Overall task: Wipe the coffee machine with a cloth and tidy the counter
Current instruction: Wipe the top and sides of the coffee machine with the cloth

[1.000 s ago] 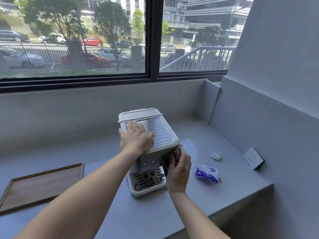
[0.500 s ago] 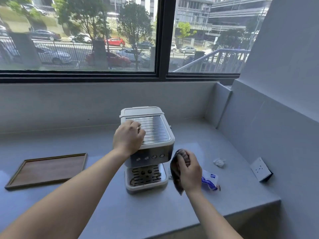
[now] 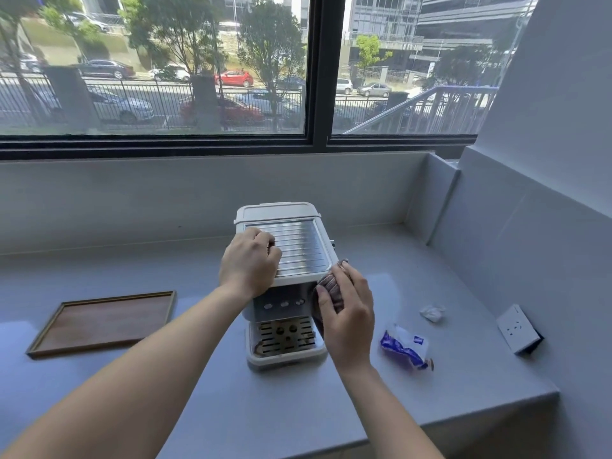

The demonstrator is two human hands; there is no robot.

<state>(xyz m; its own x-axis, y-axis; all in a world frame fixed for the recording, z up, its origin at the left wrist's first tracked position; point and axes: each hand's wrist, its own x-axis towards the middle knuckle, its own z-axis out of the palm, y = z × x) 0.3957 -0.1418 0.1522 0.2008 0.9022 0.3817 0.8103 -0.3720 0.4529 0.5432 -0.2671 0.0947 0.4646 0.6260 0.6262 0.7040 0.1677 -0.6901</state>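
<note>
A white coffee machine (image 3: 298, 240) with a ribbed metal top stands in the middle of the grey counter (image 3: 414, 385). My left hand (image 3: 250, 263) rests curled on the front left of its top, bracing it. My right hand (image 3: 347, 313) presses a dark striped cloth (image 3: 329, 283) against the machine's front right corner, beside the button panel. The drip tray at the machine's base shows below my right hand.
A wooden tray (image 3: 106, 321) lies at the left of the counter. A blue and white wrapper (image 3: 405, 347) and a crumpled white paper (image 3: 432, 313) lie to the right of the machine. A white socket block (image 3: 518, 327) sits by the right wall.
My right hand has lifted the cloth from beside the machine's base up onto its front right corner. My left hand stays on the machine's top.
</note>
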